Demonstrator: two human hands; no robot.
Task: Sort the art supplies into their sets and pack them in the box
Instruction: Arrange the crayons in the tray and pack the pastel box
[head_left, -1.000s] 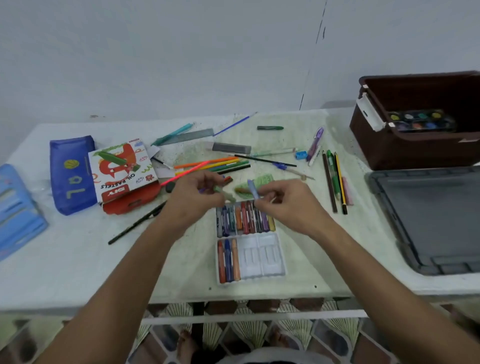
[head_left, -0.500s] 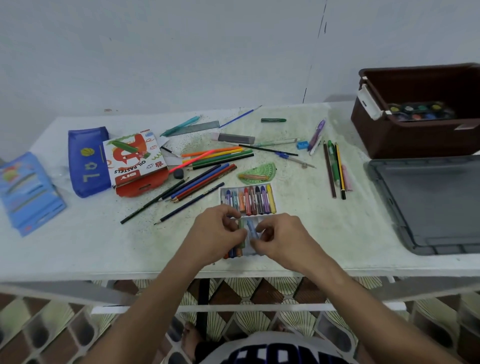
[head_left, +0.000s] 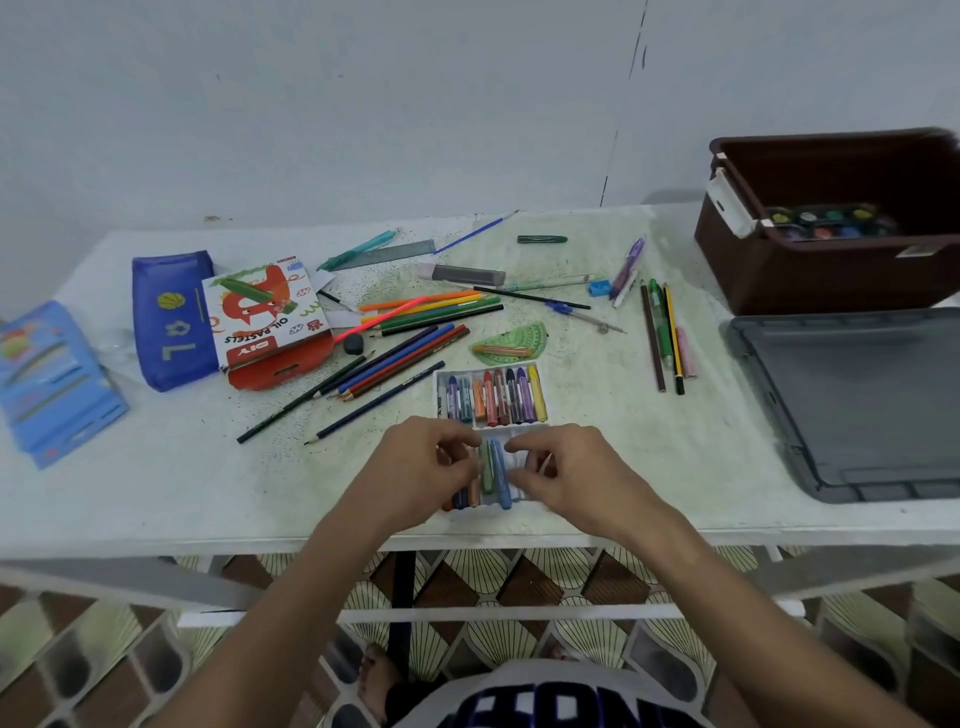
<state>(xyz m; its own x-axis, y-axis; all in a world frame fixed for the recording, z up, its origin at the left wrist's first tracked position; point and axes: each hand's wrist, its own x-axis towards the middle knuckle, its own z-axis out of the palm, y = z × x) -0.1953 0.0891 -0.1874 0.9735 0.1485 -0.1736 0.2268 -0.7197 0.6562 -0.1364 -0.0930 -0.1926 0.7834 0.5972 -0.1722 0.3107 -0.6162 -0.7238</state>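
Note:
A white pastel tray (head_left: 440, 375) lies near the table's front edge. Its far row holds several oil pastels (head_left: 493, 396). My left hand (head_left: 426, 470) and my right hand (head_left: 569, 475) hover over the near row and cover most of it. My left fingertips pinch a green pastel (head_left: 486, 467); my right fingertips rest on a blue pastel (head_left: 502, 480) beside it. Both pastels lie lengthwise in the tray's grooves. The brown box (head_left: 831, 280) stands at the far right with a paint palette (head_left: 831, 224) inside.
Loose coloured pencils (head_left: 405, 353), a green protractor (head_left: 511, 343), a ruler (head_left: 384, 254) and pens (head_left: 665, 332) are scattered behind the tray. The oil pastels carton (head_left: 265, 312) and a blue pencil case (head_left: 171, 317) lie at the left. A grey lid (head_left: 857, 400) lies right.
Both hands came down from above the far row to the tray's near row. The green and blue pastels that they carried now lie in the grooves under my fingertips.

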